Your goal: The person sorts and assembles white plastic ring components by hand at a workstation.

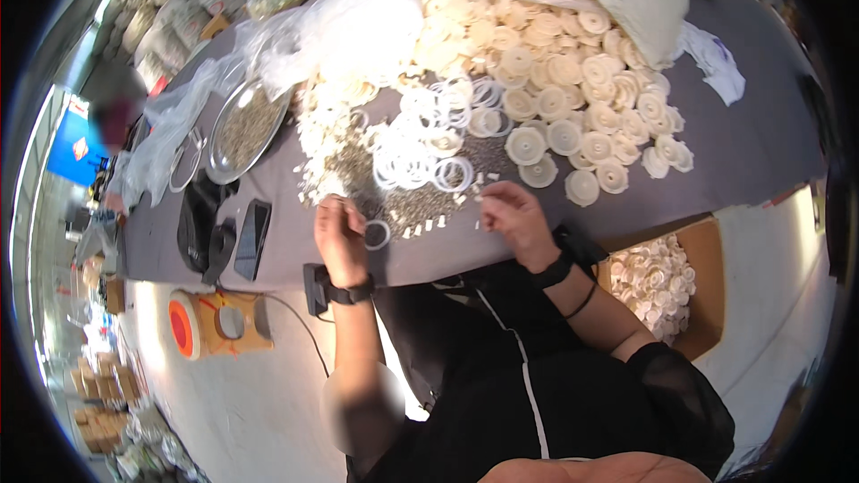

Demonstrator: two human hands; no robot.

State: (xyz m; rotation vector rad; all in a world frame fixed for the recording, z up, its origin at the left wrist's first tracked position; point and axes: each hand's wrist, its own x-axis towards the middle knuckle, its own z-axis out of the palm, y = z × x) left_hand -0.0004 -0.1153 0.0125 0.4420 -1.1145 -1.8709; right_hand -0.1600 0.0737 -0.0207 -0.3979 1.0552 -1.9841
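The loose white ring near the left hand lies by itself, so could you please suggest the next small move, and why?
Perhaps the left hand could pick up the loose white ring: it lies just to that hand's right, apart from the heaped rings, while the right hand is farther off.

Bright light falls across a grey-covered table (752, 152) above a pale floor (233, 402), a blue panel (66, 159) leftward

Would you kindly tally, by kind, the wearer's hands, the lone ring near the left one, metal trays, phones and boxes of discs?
Left hand, right hand: 2
Lone ring: 1
Metal tray: 1
Phone: 1
Box of discs: 1
Total: 6
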